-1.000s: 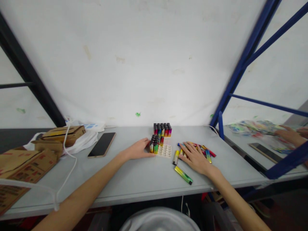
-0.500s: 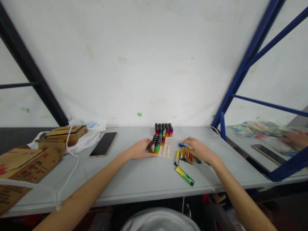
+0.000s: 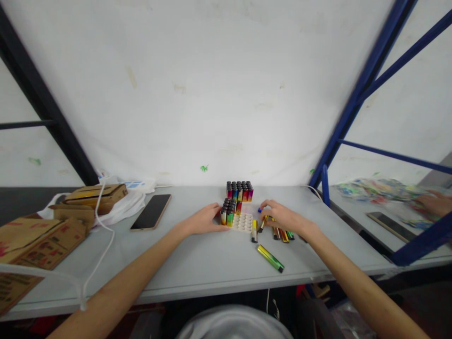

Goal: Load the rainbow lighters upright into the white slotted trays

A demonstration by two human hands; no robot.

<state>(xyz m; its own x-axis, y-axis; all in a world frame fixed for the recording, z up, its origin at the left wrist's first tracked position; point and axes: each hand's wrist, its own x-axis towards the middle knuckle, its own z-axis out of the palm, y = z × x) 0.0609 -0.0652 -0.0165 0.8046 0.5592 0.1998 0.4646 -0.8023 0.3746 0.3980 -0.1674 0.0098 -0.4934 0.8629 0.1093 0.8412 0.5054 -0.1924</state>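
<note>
Several colourful lighters with black tops stand upright in the left part of a white holed tray. My left hand grips the tray's left side, fingers behind and thumb in front. To the right of the tray, my right hand pinches a golden-yellow lighter, tilted with its black end down. A blue bit shows by its fingertips. Beneath the right hand lie several loose lighters, partly covered. A yellow lighter lies by the tray's right edge, and a yellow-green lighter lies nearer me.
Behind the tray stands a block of upright lighters. A phone lies at left, near cardboard boxes and a white cable. At right, beyond a blue frame post, are another phone and another person's hand.
My right hand has shifted slightly left and now lifts a golden-yellow lighter from the loose pile. The yellow lighter beside the tray has moved a little left. My left hand stays put.
</note>
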